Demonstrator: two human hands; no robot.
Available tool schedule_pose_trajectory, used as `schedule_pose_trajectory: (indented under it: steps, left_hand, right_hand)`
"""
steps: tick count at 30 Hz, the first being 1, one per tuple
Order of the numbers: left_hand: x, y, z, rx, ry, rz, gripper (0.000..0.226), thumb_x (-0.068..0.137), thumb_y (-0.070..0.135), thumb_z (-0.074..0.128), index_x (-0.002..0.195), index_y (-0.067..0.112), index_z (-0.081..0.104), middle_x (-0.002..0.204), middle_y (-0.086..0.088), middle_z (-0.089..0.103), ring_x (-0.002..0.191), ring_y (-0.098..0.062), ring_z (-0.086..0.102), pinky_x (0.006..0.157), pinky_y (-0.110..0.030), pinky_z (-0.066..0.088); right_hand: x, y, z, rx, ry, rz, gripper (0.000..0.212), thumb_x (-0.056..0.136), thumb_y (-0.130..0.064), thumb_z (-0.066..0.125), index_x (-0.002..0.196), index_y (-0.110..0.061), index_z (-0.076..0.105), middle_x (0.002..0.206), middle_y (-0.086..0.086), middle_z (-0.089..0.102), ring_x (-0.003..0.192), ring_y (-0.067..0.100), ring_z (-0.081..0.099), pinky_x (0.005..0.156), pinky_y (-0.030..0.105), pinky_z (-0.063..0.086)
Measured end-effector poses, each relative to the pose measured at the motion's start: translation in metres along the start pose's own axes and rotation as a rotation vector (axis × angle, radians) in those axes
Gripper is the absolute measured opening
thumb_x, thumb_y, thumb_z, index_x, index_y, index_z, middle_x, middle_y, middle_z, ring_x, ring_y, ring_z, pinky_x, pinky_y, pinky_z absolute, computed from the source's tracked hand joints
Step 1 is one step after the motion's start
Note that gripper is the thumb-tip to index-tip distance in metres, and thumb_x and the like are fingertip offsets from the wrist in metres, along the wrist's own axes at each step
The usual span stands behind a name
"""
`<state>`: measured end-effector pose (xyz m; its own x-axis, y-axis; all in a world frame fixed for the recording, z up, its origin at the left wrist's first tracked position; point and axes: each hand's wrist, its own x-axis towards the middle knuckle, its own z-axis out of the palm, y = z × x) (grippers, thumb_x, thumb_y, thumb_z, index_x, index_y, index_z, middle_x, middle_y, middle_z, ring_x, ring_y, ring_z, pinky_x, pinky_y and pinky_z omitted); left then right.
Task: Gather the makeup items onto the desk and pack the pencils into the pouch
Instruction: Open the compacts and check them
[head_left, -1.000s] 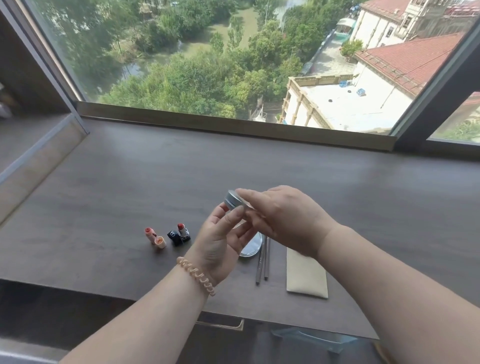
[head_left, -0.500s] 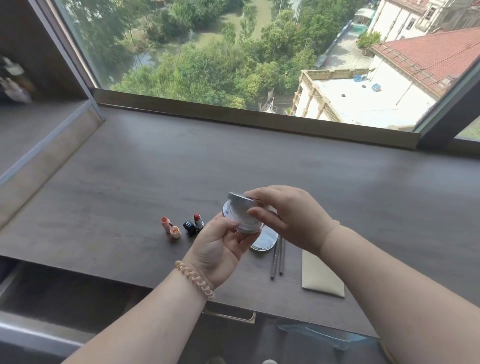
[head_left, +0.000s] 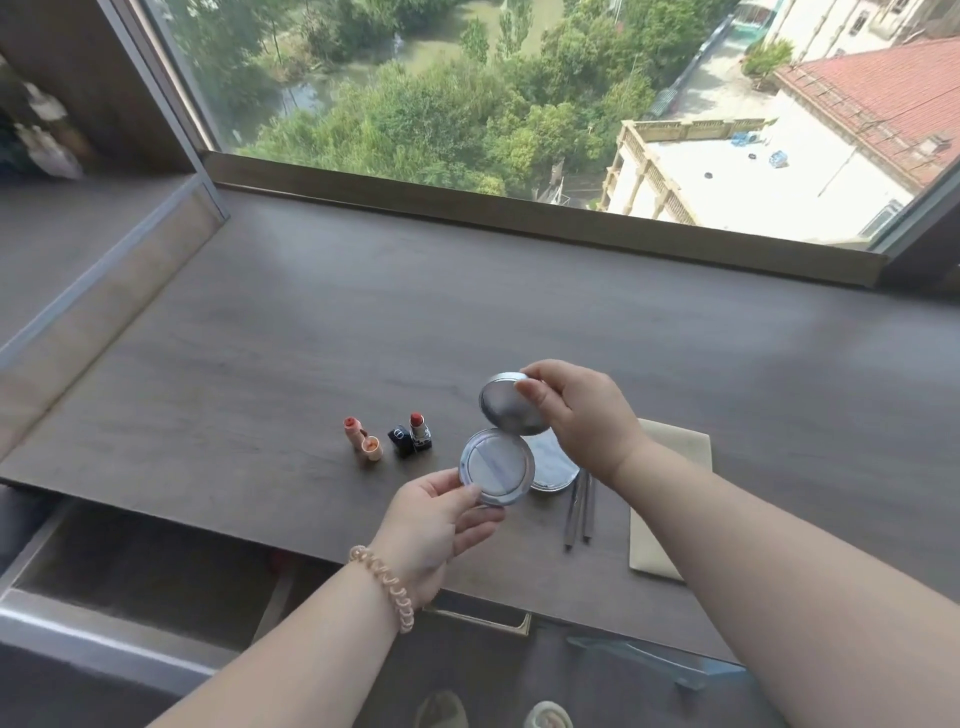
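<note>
- The single head view looked forward and steeply down, close over the desk (head_left: 260, 332).
- It faced the window (head_left: 467, 93) beyond.

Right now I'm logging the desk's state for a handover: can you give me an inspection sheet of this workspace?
Surface: dark wood-grain desk, mostly bare.
Job's things: two slim grey pencils beside flat beige pouch; two uncapped lipsticks; second round compact lying flat.
Clutter: nothing seen.
Grippers: left hand holds open silver compact's base; right hand holds its lid.
Cables: nothing seen.
Surroundings: large window, open drawer.
</note>
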<state>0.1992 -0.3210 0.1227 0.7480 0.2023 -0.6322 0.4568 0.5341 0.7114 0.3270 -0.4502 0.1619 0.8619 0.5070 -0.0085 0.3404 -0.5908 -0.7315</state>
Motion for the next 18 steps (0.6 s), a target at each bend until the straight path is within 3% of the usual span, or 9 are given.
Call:
schedule_pose_trajectory:
  steps: [3,7,12,15,18]
  left_hand:
    - [0.005,-0.005,-0.004,-0.021,0.066,-0.014,0.013,0.093,0.002,0.052,0.091,0.007,0.063,0.077,-0.013,0.072,0.065,-0.02,0.07,0.057,-0.024,0.057]
    - [0.018,-0.006,-0.006,-0.024,0.158,-0.024,0.013,0.094,0.002,0.05,0.094,0.004,0.062,0.082,-0.014,0.071,0.07,-0.022,0.069,0.057,-0.024,0.058]
    - [0.033,-0.007,-0.003,-0.024,0.231,-0.027,0.014,0.094,0.003,0.049,0.087,0.009,0.059,0.082,-0.011,0.068,0.07,-0.021,0.066,0.056,-0.022,0.055]
    - [0.04,-0.012,0.0,-0.02,0.261,-0.044,0.016,0.094,0.004,0.048,0.084,0.011,0.058,0.081,-0.011,0.067,0.07,-0.021,0.066,0.057,-0.022,0.054]
    - [0.043,-0.017,0.004,0.032,0.303,-0.053,0.017,0.094,0.005,0.05,0.081,0.012,0.059,0.078,-0.008,0.067,0.068,-0.018,0.066,0.062,-0.025,0.054]
  right_hand:
    - [0.008,0.002,0.016,0.117,-0.037,0.127,0.022,0.095,-0.038,0.05,0.1,-0.022,0.065,0.086,-0.006,0.065,0.087,0.016,0.058,0.08,0.033,0.046]
    - [0.01,0.011,0.034,0.264,-0.038,0.257,0.035,0.094,-0.037,0.052,0.124,-0.018,0.055,0.112,0.0,0.063,0.107,0.016,0.057,0.094,0.03,0.042]
    - [-0.006,0.042,0.041,-0.048,-0.036,0.321,0.044,0.09,-0.035,0.056,0.131,-0.019,0.05,0.133,0.002,0.052,0.125,0.018,0.046,0.105,0.037,0.036]
    - [-0.022,0.057,0.04,-0.304,-0.089,0.224,0.054,0.083,-0.037,0.062,0.133,-0.023,0.047,0.14,-0.002,0.045,0.131,0.018,0.036,0.108,0.035,0.031]
    - [-0.029,0.062,0.041,-0.387,-0.139,0.182,0.072,0.074,-0.045,0.071,0.138,-0.028,0.041,0.147,-0.004,0.036,0.136,0.017,0.03,0.11,0.034,0.026]
